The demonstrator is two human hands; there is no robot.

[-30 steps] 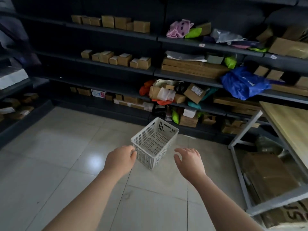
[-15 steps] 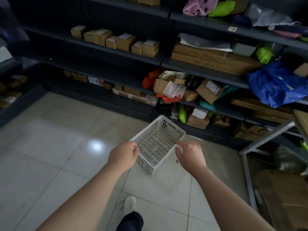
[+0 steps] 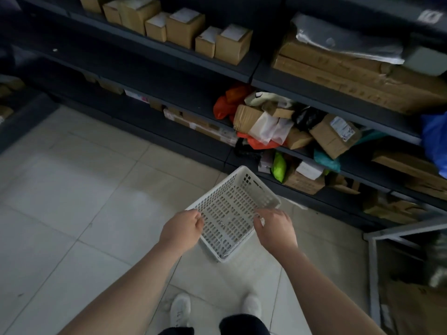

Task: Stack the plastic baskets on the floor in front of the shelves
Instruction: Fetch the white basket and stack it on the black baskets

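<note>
White perforated plastic basket (image 3: 232, 211) sits above the pale tiled floor (image 3: 72, 201), just in front of the dark metal shelves (image 3: 183, 93) of cardboard boxes. The left hand (image 3: 180, 229) is closed on its left rim, and the right hand (image 3: 274, 229) is curled over its right rim. Bare tiles lie open to the left; a grey metal frame (image 3: 372, 257) crowds the right. Whether the basket touches the floor cannot be told.

Pale tiled floor (image 3: 72, 189), dark cluttered shelves (image 3: 242, 76)
</note>
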